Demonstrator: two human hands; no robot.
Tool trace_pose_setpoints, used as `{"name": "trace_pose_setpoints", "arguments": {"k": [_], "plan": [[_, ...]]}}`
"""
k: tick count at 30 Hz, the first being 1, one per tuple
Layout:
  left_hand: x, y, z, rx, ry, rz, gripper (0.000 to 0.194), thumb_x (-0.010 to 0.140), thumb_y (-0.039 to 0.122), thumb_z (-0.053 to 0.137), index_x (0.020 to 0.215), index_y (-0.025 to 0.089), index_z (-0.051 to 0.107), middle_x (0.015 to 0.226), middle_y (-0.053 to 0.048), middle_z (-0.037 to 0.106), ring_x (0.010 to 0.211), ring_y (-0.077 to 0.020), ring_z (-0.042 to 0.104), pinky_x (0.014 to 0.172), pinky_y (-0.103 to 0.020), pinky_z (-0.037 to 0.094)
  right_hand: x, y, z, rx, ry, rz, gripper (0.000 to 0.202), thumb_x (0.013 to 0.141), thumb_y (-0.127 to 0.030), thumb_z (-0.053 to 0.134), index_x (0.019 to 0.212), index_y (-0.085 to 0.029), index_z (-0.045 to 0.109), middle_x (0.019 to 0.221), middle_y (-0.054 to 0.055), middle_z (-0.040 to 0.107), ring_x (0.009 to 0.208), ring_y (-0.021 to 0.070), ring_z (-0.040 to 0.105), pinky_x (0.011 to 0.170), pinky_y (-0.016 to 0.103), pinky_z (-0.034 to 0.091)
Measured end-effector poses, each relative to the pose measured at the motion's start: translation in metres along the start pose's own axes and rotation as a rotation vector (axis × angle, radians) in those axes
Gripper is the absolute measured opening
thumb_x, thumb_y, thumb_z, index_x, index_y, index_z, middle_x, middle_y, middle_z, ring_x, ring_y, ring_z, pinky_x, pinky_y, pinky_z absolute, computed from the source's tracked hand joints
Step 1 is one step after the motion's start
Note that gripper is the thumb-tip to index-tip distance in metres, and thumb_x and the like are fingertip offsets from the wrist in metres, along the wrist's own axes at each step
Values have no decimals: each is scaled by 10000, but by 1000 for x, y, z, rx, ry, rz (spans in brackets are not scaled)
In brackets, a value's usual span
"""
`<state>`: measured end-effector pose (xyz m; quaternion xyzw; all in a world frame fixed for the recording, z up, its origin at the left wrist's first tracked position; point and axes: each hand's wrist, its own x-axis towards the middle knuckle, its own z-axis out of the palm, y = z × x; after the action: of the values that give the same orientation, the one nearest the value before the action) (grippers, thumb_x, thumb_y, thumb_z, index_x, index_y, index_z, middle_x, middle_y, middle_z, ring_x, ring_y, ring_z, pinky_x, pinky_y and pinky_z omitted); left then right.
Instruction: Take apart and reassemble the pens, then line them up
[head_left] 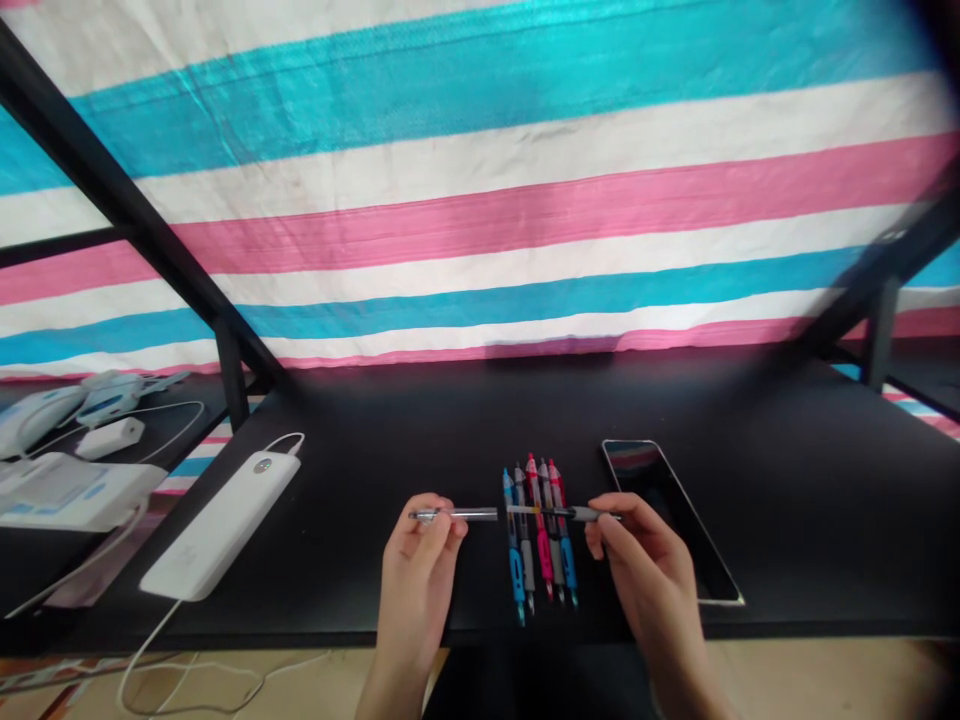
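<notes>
My left hand [426, 550] pinches a clear pen barrel [476, 514], held level and pointing right. Opposite it, my right hand [643, 550] is closed on a grey pen grip section [581, 513] with a refill sticking out to the left. A small gap separates the two pen parts. Beneath and between them, several pens lie side by side on the black table: a blue pen [515, 560] at the left, a pink pen [544, 560] in the middle, grey-gripped ones, and a red-topped pen with a blue grip [567, 560] at the right.
A phone [694, 530] lies beside and partly behind my right hand. On the left is a white power bank [221, 525] with a cable. White devices [75, 490] sit on a surface further left. A striped sheet [525, 220] hangs behind the black table [375, 420].
</notes>
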<state>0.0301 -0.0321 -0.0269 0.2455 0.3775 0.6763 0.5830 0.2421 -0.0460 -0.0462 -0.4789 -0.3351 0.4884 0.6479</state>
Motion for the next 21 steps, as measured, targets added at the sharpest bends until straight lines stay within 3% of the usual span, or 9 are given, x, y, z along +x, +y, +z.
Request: {"name": "trace_pose_setpoints", "arguments": {"k": [21], "plan": [[0,0,0,50,-3,0,166,763,296,872,839,208,754,853,-7,641,733,-119,615,753,-241,532,1,7,-7,-140,-22,-73,152,890,-359,731,966,-228,735,631,-2,630,638,193,609,620,312,461]]}}
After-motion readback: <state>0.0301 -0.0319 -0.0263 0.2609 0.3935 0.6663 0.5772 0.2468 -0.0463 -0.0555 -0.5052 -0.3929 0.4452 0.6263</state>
